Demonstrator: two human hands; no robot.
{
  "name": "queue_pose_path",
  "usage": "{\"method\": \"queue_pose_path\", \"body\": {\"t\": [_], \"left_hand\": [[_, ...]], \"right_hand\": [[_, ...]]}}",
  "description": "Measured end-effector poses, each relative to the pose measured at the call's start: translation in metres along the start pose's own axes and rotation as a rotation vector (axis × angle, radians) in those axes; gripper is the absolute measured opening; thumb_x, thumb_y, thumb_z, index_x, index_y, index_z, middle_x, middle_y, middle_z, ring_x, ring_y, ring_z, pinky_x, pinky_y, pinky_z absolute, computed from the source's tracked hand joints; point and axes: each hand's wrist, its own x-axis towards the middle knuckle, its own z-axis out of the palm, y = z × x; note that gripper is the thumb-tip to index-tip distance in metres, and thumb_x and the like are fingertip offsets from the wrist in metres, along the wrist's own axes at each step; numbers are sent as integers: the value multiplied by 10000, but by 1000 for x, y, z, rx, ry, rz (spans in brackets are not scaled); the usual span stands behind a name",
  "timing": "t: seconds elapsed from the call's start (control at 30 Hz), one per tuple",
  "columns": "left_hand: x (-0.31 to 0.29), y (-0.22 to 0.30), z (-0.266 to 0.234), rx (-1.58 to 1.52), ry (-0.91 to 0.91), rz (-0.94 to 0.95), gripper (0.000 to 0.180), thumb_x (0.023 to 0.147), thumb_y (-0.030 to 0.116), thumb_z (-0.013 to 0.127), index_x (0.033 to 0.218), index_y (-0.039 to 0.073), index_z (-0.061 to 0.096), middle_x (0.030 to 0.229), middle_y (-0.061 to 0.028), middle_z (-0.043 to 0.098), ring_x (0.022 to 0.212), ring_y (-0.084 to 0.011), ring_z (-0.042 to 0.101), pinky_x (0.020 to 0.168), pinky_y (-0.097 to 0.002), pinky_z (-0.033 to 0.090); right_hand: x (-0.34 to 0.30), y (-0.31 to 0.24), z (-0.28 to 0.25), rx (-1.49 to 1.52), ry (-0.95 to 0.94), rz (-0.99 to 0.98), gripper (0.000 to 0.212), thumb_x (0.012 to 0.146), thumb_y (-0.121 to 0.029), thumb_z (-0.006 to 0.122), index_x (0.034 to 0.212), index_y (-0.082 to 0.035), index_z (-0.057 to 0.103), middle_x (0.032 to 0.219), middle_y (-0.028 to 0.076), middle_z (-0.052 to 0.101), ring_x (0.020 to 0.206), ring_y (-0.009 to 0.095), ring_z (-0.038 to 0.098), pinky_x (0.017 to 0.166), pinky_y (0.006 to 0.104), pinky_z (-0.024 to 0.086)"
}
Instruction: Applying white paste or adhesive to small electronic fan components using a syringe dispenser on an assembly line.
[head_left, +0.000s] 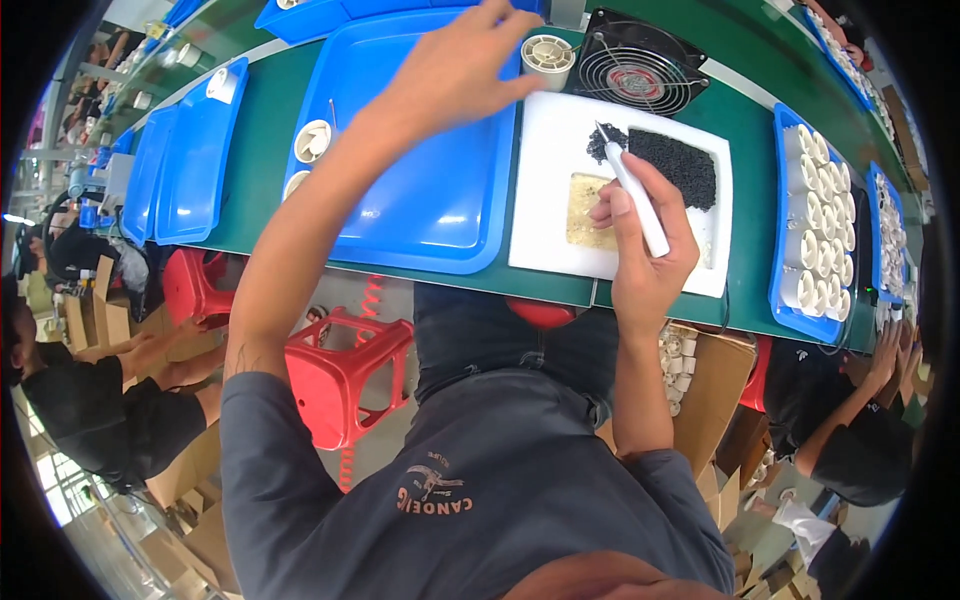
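Observation:
My right hand [655, 245] holds a white pen-shaped tool [642, 205] with a thin pointed tip. That tip is over a small heap of black granules [605, 145] on a white foam block [555, 120]. Beneath my right fingertips lies a tan pad or filling [583, 230] in a recess; a larger recess of black granules [690, 165] is beside it. My left hand [468, 68] reaches over the far part of a large blue tray [430, 190], fingers stretched, thumb apart and nothing visible in it. Its nearest thing is a white ribbed round part [548, 60].
A black fan with a wire guard [645, 70] stands behind the foam block. White cylinders [820, 215] fill a blue tray at the right; a few white parts [313, 140] lie under my left forearm. Red stools [345, 375] stand left of my legs, and people work at both sides.

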Motion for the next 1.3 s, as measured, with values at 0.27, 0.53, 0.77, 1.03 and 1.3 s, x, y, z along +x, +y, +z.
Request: {"method": "queue_pose_path", "body": {"t": [0.27,0.53,0.77,1.03,1.3], "left_hand": [[31,-5,15,-151,-95,-118,484,818,276,762,1230,77,605,1167,-146,658,1062,-348,637,904,-422,512],[34,-15,-58,-92,390,-84,575,854,269,798,1348,84,569,1244,-109,659,1035,-226,672,827,-349,550],[-109,-39,-82,229,-28,-598,394,853,315,780,1107,41,655,1018,-147,716,924,-297,685,797,-395,531],[-127,-10,-58,-224,279,-701,367,929,245,723,1203,34,603,1002,-100,709,852,-180,655,741,-299,519],[-127,70,0,-1179,185,-541,436,989,193,566,1358,-33,513,1185,-131,610,1032,-168,615,883,-285,490]], "right_hand": [[-11,-3,-5,-117,-30,-64,252,929,5,638,1177,41,666,909,102,666,737,131,631,690,256,491],[-12,-1,-9,-75,-57,-71,274,913,5,656,1186,28,667,916,110,674,761,145,638,707,260,490],[-5,-3,-29,9,46,28,260,936,-51,680,1176,48,673,909,90,697,767,114,654,708,226,526],[20,11,-26,53,50,-20,183,903,5,725,1078,49,694,988,72,690,809,93,621,703,205,501],[27,7,-18,-215,-23,-110,195,943,-69,701,1098,48,698,847,64,706,710,73,625,631,197,483]]}}
